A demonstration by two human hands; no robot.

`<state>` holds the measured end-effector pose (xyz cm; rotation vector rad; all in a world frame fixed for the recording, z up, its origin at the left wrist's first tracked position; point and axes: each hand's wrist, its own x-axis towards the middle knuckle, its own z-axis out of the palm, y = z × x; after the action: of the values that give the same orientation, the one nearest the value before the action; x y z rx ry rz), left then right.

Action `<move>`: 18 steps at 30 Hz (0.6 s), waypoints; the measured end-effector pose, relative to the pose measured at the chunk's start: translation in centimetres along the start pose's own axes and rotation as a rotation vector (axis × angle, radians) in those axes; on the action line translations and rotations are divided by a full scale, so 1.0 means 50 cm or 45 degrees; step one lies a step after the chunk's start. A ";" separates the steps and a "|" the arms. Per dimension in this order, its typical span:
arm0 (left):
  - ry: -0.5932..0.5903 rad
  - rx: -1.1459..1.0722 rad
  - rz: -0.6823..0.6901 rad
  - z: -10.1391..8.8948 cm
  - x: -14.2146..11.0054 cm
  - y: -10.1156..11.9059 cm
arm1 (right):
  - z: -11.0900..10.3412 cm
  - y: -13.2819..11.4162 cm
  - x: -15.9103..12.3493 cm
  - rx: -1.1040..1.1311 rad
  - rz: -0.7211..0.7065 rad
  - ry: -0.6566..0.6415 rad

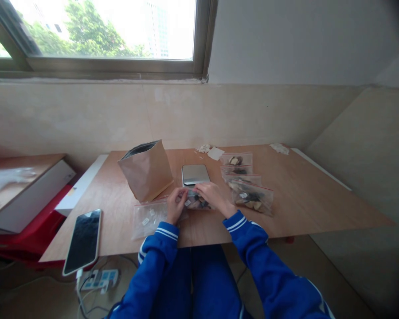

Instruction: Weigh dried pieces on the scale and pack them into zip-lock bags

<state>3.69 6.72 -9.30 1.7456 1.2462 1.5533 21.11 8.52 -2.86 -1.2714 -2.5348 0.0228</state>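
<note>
A clear zip bag [197, 202] with dark and pale pieces inside lies in front of the scale [195, 174]. My left hand [176, 204] pinches the bag's upper edge at its left. Farther right along that same edge, the fingers of my right hand [213, 196] are closed on it. Left of my left hand lie flat clear zip bags [149, 218] with small white labels. Several filled zip bags [252, 197] overlap in a column to the right of my right hand.
An opened brown paper bag [148, 170] stands left of the scale. White scraps [204, 149] and a white square [216, 153] lie near the wall. A phone [83, 241] on a charging cable overhangs the table's front left edge, above a power strip [99, 280].
</note>
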 end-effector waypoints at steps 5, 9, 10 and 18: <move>0.008 0.034 -0.010 0.002 0.000 -0.005 | -0.002 0.002 -0.003 0.015 0.020 -0.049; 0.012 0.024 -0.001 0.003 -0.001 -0.007 | -0.001 0.002 -0.008 0.036 0.081 -0.047; 0.009 0.019 0.003 0.003 -0.002 -0.008 | 0.000 0.004 -0.011 0.048 0.075 -0.046; 0.048 0.034 -0.023 -0.004 -0.003 -0.007 | -0.008 0.040 -0.038 0.051 0.045 0.049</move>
<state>3.42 6.70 -9.61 1.7240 1.3035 1.5729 23.85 8.17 -3.27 -1.2891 -2.4666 0.0562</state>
